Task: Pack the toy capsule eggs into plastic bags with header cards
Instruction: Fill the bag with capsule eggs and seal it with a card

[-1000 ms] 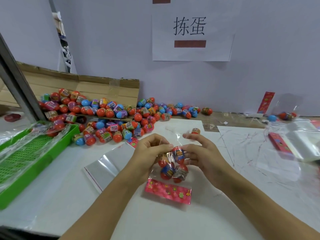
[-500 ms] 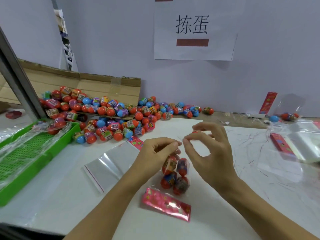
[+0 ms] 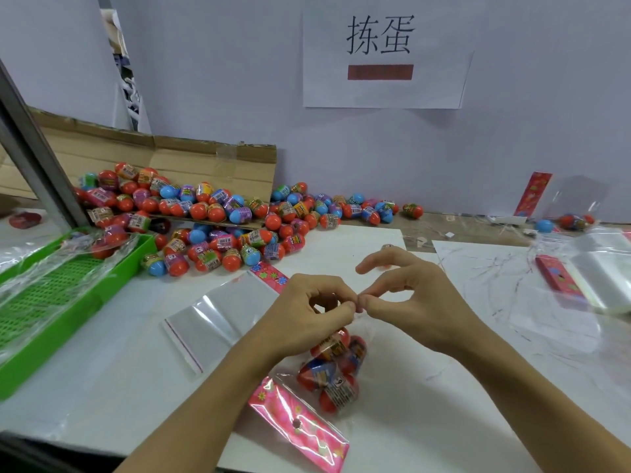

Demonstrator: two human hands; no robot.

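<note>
A clear plastic bag (image 3: 336,373) holds several red and blue capsule eggs, with its pink header card (image 3: 300,423) lying toward me on the white table. My left hand (image 3: 307,319) and my right hand (image 3: 409,298) meet above the eggs, and each pinches the bag's open top edge between thumb and forefinger. A large heap of loose capsule eggs (image 3: 218,227) lies at the back left. An empty bag with a pink header card (image 3: 218,315) lies flat left of my hands.
A flattened cardboard box (image 3: 164,158) lies under the egg heap. A green tray (image 3: 68,295) covered in clear film stands at the left. Stacked empty bags (image 3: 604,278) and a red card (image 3: 556,278) lie at the right; a few eggs (image 3: 573,221) sit far right.
Both hands have risen off the bagged eggs to the bag's top edge and now pinch it together. The eggs have settled lower in the bag, toward the header card.
</note>
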